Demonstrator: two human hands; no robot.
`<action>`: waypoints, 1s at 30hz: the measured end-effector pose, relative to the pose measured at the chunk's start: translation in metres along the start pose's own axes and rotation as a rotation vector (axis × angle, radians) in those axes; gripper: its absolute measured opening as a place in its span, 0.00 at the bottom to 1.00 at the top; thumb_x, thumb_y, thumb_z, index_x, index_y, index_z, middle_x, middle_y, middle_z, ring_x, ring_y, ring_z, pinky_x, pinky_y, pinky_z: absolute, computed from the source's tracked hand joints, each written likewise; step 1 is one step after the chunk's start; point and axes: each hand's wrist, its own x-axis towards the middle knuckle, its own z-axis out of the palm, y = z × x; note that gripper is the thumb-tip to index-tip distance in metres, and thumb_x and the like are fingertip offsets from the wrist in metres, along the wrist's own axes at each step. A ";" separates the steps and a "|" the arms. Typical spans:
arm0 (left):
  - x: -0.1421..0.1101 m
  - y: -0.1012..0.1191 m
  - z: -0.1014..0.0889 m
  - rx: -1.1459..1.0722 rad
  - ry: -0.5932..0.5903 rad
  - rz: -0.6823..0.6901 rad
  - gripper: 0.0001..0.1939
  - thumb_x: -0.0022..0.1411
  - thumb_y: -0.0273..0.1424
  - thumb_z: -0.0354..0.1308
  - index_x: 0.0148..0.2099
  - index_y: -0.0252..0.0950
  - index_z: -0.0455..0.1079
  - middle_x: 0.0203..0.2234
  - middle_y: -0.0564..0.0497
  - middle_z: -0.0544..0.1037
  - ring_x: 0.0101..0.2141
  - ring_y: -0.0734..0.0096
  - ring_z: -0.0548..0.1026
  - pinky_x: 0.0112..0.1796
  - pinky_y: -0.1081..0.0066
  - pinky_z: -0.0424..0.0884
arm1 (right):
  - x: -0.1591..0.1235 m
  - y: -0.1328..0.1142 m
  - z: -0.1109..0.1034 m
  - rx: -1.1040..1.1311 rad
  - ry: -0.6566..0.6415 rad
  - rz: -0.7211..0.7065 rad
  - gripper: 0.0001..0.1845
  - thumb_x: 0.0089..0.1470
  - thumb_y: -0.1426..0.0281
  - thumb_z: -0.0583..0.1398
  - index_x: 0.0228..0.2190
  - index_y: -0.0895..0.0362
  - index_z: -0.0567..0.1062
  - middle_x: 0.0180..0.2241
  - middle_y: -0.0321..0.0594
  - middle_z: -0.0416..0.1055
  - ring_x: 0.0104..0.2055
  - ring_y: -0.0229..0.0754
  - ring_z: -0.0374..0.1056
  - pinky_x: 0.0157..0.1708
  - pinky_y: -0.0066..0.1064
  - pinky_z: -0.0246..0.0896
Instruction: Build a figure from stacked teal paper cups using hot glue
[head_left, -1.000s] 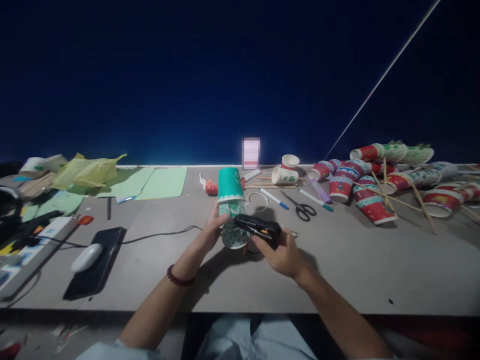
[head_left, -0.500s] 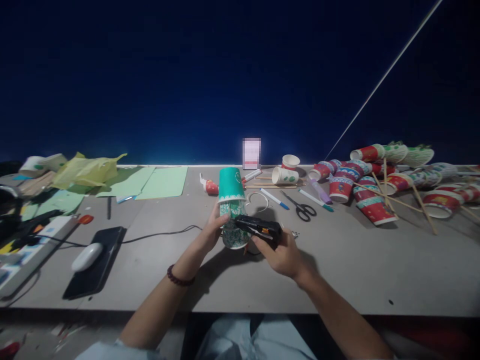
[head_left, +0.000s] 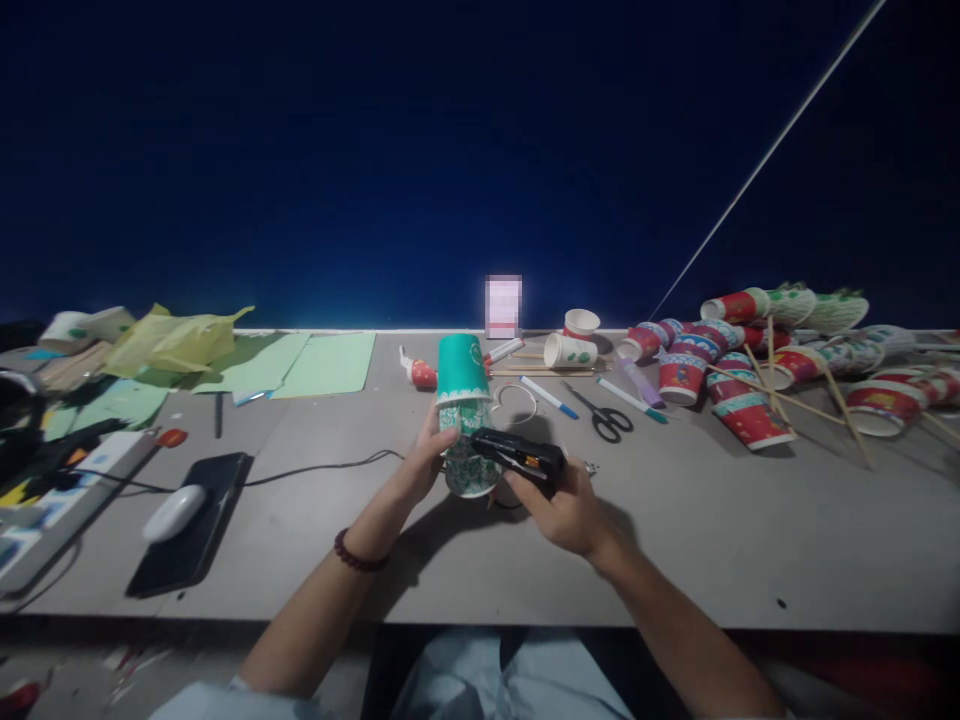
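Observation:
My left hand (head_left: 429,452) is closed around the side of a stack of green paper cups (head_left: 463,370), held upright in front of me. The top cup is plain teal and upside down; those below carry a white-and-green pattern. My right hand (head_left: 564,508) grips a black glue-gun-sized stapler (head_left: 521,453) with an orange part showing in its side. The tip of the stapler lies against the patterned cups, close to my left thumb. What its jaws hold is hidden. Behind the stapler a white paper ring (head_left: 517,402) lies on the table.
Scissors (head_left: 611,422) and markers (head_left: 551,397) lie behind my right hand. Decorated red cups (head_left: 682,370) with wooden sticks are heaped at right. On the left are a phone (head_left: 196,530) bearing a white case, a power strip (head_left: 71,500) and green paper (head_left: 330,365). A cable crosses the table.

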 end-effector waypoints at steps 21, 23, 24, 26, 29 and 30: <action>-0.002 0.004 0.004 0.009 0.062 -0.016 0.35 0.49 0.45 0.64 0.57 0.38 0.62 0.42 0.47 0.76 0.41 0.58 0.75 0.41 0.63 0.68 | -0.002 0.016 0.001 0.536 -0.158 0.221 0.22 0.58 0.54 0.55 0.21 0.56 0.65 0.16 0.33 0.61 0.19 0.34 0.58 0.19 0.27 0.53; -0.001 0.004 0.004 0.007 0.045 -0.017 0.36 0.48 0.46 0.64 0.57 0.38 0.61 0.44 0.46 0.75 0.42 0.56 0.74 0.43 0.62 0.68 | -0.002 0.015 0.001 0.520 -0.161 0.218 0.22 0.59 0.54 0.54 0.21 0.56 0.64 0.16 0.33 0.61 0.19 0.34 0.59 0.19 0.27 0.54; -0.001 0.004 0.004 0.005 0.042 -0.015 0.36 0.48 0.46 0.65 0.57 0.38 0.61 0.44 0.46 0.75 0.43 0.55 0.74 0.42 0.62 0.68 | -0.002 0.015 0.001 0.526 -0.160 0.222 0.21 0.58 0.54 0.55 0.22 0.56 0.65 0.17 0.33 0.61 0.19 0.34 0.59 0.19 0.27 0.55; -0.001 0.005 0.004 0.008 0.052 -0.010 0.36 0.48 0.46 0.65 0.56 0.38 0.62 0.42 0.48 0.76 0.41 0.57 0.74 0.41 0.63 0.68 | -0.002 0.015 0.001 0.574 -0.144 0.237 0.16 0.58 0.55 0.56 0.30 0.56 0.68 0.18 0.31 0.62 0.19 0.35 0.60 0.20 0.27 0.58; -0.002 0.005 0.005 0.007 0.075 -0.002 0.34 0.47 0.45 0.66 0.55 0.39 0.64 0.40 0.50 0.77 0.39 0.61 0.74 0.39 0.66 0.68 | -0.002 0.013 0.001 0.675 -0.122 0.242 0.16 0.58 0.56 0.57 0.43 0.52 0.64 0.21 0.30 0.66 0.22 0.36 0.66 0.25 0.30 0.65; -0.002 0.006 0.005 0.003 0.074 0.002 0.34 0.47 0.45 0.66 0.54 0.39 0.64 0.40 0.50 0.77 0.39 0.61 0.74 0.39 0.66 0.68 | -0.001 0.012 0.001 0.694 -0.121 0.237 0.16 0.58 0.57 0.56 0.44 0.52 0.63 0.23 0.31 0.68 0.24 0.37 0.68 0.27 0.31 0.67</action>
